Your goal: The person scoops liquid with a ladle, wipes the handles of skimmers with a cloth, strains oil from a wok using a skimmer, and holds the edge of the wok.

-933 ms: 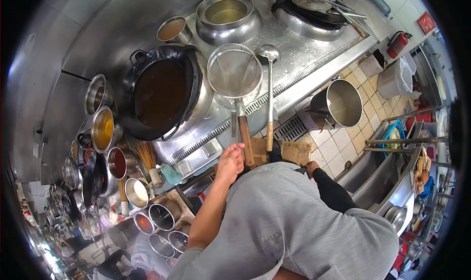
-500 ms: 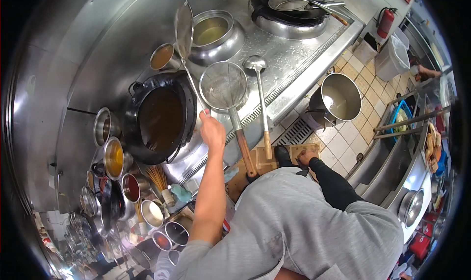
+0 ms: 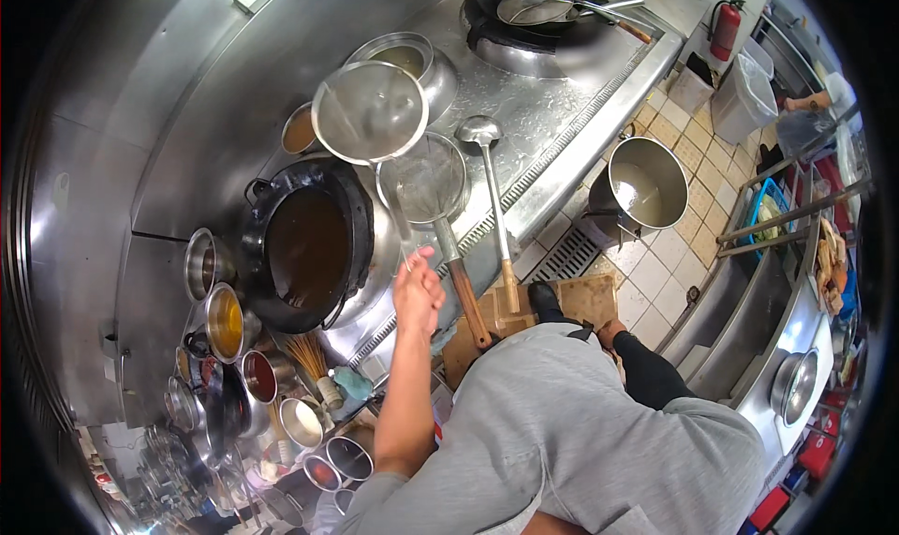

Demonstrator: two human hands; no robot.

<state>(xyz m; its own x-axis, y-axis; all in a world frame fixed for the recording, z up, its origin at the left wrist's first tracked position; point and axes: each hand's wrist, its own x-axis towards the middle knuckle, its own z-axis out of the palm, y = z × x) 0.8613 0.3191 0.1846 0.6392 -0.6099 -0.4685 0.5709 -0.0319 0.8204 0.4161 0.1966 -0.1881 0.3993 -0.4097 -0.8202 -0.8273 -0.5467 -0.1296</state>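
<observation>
The left hand [image 3: 418, 293] is up in front of the stove, and its fingers are closed tight around the thin handle of a big round metal ladle [image 3: 370, 111]. The ladle is held up in the air, with its shiny bowl tipped so the inside shows, above the far edge of the black wok [image 3: 304, 246]. The wok is full of dark brown liquid. Just behind the ladle sits a metal pot [image 3: 412, 62] with yellowish liquid in it. Beside the wok lies a wire strainer [image 3: 429, 179] with a wooden handle, and next to that a smaller ladle [image 3: 483, 134], also with a wooden handle — both rest on the steel stove top [image 3: 552, 113]. The right hand cannot be seen, so its grip cannot be told. On the left is a row of small metal pots [image 3: 225, 319] with sauces and spices. On the tiled floor stands a big steel bucket [image 3: 646, 184] — it is well away from the hand.
</observation>
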